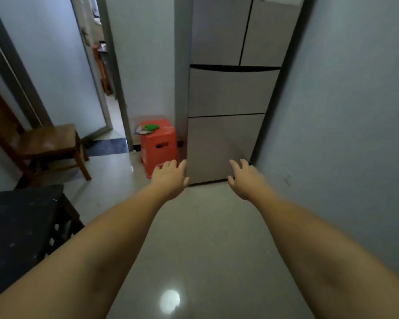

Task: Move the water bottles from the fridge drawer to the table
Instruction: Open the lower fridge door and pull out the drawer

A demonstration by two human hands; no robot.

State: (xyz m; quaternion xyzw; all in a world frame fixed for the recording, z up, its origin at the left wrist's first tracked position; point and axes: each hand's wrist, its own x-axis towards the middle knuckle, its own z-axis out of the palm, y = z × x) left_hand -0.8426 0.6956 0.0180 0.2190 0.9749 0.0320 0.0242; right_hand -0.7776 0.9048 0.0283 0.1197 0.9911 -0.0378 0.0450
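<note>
Pale tiled floor (pixel 212 238) runs bare to the fridge (pixel 230 88), its drawers (pixel 228 93) closed, no bottles showing. Left hand (pixel 169 178) and right hand (pixel 245 180) reach forward, fingers spread, holding nothing. Red stool (pixel 158 143) stands left.

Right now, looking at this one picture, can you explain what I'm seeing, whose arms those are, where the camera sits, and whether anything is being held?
The camera is worn on a person's head and looks forward and down, so the two bare arms belong to the wearer. The left hand and right hand reach forward, fingers relaxed, and hold nothing. Ahead stands a grey fridge with its doors and both drawers closed, so no water bottles show yet. Beside it sits a red plastic stool with something green on top. A wooden chair stands further left, and the dark table fills the lower left corner.
</note>
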